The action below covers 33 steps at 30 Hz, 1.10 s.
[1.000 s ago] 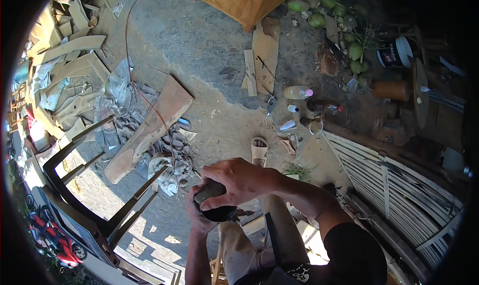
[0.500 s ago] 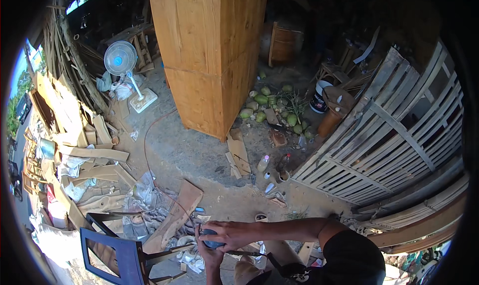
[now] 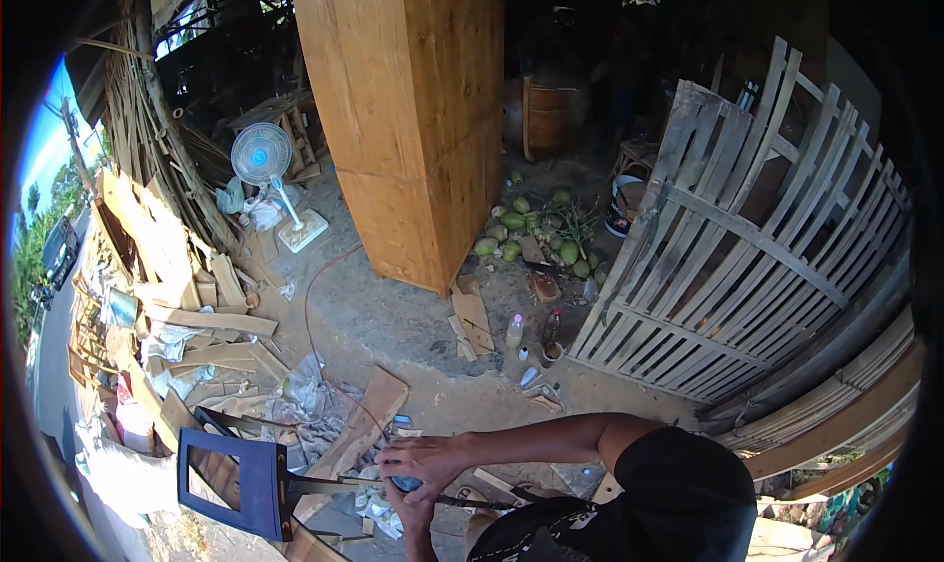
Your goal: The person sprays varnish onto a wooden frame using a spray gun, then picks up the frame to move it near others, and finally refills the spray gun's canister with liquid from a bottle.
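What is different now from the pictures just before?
Mostly the view moved: the head tipped up, so the tall wooden cabinet, the standing fan and the slatted wooden panel now fill the picture, where a second ago only the littered ground showed. The right hand and left hand slid to the lower edge but still clasp the same small dark round object. Nothing was let go.

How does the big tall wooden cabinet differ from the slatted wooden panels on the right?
The tall orange-brown wooden cabinet stands upright on the ground with solid, closed faces; the grey slatted wooden panels lean tilted, with open gaps between thin strips. The cabinet's wood looks fresh and warm-coloured, the panels' looks pale and weathered. Both are wood and stand behind the green coconuts.
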### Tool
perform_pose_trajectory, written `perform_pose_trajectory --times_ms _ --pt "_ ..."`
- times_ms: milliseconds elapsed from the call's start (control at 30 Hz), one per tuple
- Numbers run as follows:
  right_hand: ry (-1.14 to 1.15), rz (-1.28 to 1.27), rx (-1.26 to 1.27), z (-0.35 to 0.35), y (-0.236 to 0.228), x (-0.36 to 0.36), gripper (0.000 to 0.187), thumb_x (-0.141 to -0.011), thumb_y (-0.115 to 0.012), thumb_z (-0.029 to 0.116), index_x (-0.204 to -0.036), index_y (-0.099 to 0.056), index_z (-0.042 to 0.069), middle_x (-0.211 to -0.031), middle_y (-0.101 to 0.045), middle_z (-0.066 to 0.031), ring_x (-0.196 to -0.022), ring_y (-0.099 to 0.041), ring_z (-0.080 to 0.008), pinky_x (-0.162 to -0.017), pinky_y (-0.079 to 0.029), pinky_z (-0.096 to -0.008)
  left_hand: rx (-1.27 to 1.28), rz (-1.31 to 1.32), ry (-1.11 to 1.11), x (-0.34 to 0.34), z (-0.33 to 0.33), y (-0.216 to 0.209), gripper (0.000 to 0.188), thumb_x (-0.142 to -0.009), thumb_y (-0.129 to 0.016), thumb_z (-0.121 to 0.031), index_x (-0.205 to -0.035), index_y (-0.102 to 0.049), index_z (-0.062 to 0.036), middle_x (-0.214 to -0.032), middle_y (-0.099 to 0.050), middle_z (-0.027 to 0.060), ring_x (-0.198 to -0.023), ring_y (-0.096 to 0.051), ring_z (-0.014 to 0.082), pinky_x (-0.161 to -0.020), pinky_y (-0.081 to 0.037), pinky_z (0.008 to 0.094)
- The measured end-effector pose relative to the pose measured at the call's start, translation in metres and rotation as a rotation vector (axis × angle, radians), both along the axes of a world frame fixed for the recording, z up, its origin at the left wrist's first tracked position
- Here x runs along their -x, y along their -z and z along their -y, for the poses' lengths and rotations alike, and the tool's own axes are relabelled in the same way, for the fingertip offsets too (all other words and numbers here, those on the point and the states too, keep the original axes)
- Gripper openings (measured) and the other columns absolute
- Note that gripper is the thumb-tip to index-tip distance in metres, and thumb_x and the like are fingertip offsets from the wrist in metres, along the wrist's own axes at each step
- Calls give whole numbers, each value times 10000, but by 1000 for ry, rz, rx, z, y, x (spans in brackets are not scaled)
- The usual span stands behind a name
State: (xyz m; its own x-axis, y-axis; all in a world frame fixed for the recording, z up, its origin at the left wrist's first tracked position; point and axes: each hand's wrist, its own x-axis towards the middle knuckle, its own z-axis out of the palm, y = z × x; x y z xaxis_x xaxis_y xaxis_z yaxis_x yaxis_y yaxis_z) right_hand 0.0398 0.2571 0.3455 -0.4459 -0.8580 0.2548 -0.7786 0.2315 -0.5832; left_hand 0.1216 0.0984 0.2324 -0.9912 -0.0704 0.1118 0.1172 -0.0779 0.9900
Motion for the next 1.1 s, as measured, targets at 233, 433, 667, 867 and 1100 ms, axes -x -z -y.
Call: perform_pose_trajectory --times_ms 233,433,667,867,1100 --pt "-180 -127 161 -26 20 -46 529 -783 -751 286 -1235 -654 30 -1318 -592 -205 -1292 -533 -395 -1074 -470 -470 50 52 -125 -76 -39 4 871 -733 -830 -166 -1455 -383 27 -1354 -503 154 -1221 -522 248 -1053 -438 396" --pt "-182 -110 61 -41 16 -91 701 -859 -722 402 -1425 -544 30 -1441 -535 -242 -1370 -485 -411 -1152 -405 -484 218 49 -227 -124 -81 -42 964 -689 -879 -181 -1482 -376 38 -1345 -544 179 -1186 -561 246 -1033 -457 381" --pt "-138 426 281 -63 5 -110 1035 -861 -690 684 -1598 -300 72 -1568 -405 -250 -1425 -436 -426 -1184 -359 -482 265 83 -547 -181 -69 -71 1031 -614 -942 -157 -1472 -406 36 -1325 -583 144 -1202 -587 244 -1063 -454 381" --pt "-513 563 -219 -55 62 -196 1063 -840 -744 630 -1611 -269 73 -1559 -414 -283 -1428 -448 -414 -1178 -378 -444 283 127 -800 -243 -19 -84 998 -618 -958 -110 -1456 -428 4 -1297 -611 135 -1170 -612 216 -1048 -484 363" --pt "-306 576 81 13 75 -255 437 -949 -728 284 -1293 -616 40 -1143 -712 -229 -1051 -717 -377 -860 -555 -440 298 46 -953 -268 -12 -122 1025 -643 -950 -162 -1496 -394 -40 -1311 -635 125 -1196 -631 214 -1052 -496 373"
